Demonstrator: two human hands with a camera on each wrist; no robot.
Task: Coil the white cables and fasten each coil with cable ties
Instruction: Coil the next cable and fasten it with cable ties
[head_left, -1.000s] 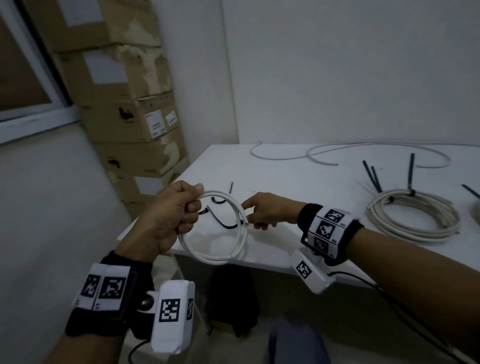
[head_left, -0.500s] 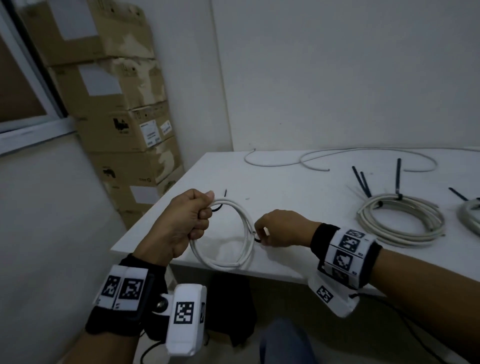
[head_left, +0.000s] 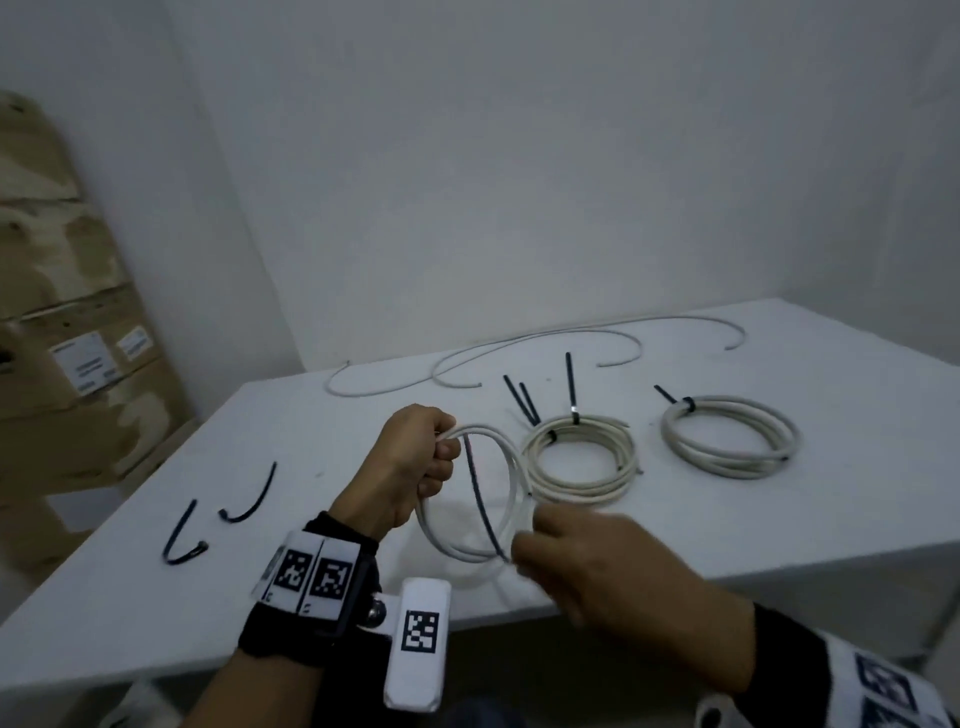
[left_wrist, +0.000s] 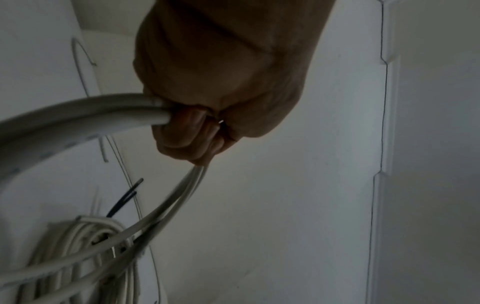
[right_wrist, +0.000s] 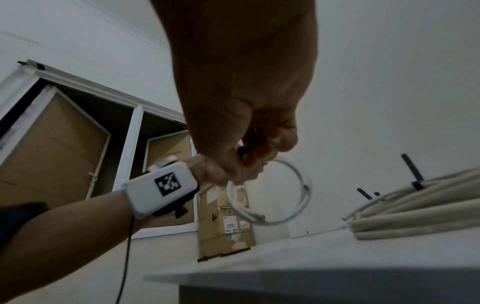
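Change: black cable tie (head_left: 480, 499) now crossing the small white coil (head_left: 511, 499) at frame centre — right hand (head_left: 587, 566) has shifted lower.
Hands: left hand (head_left: 410, 467) gripping the coil above the surface (head_left: 311, 441); right pinching the tie's end.
Meaning: fastening is starting — tie not yet closed.

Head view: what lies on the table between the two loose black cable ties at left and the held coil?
Bare tabletop separates the loose ties from the held coil.

white table (head_left: 779, 519), stacked cardboard boxes (head_left: 67, 364)
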